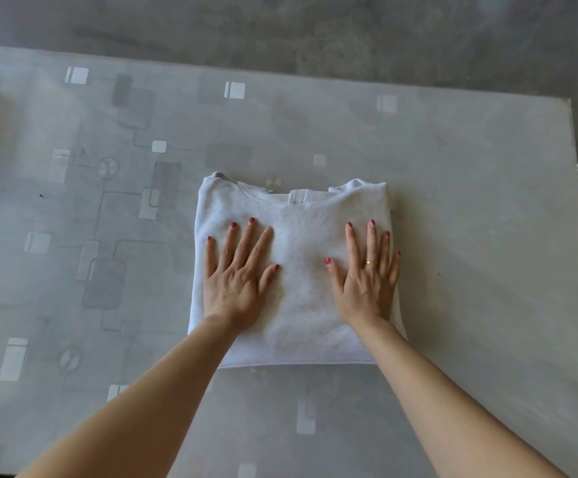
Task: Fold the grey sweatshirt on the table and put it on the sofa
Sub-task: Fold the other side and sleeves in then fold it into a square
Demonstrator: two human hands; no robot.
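Head view: left hand [237,281] and right hand [367,281] flat on sweatshirt [298,305].

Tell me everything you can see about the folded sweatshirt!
The sweatshirt is pale grey, almost white, and looks soft and fleecy. It is folded into a neat, roughly square bundle, lying flat on the table. Its curved neckline faces away from the person, with a small tag showing inside. The left hand and right hand press flat on top, fingers spread.
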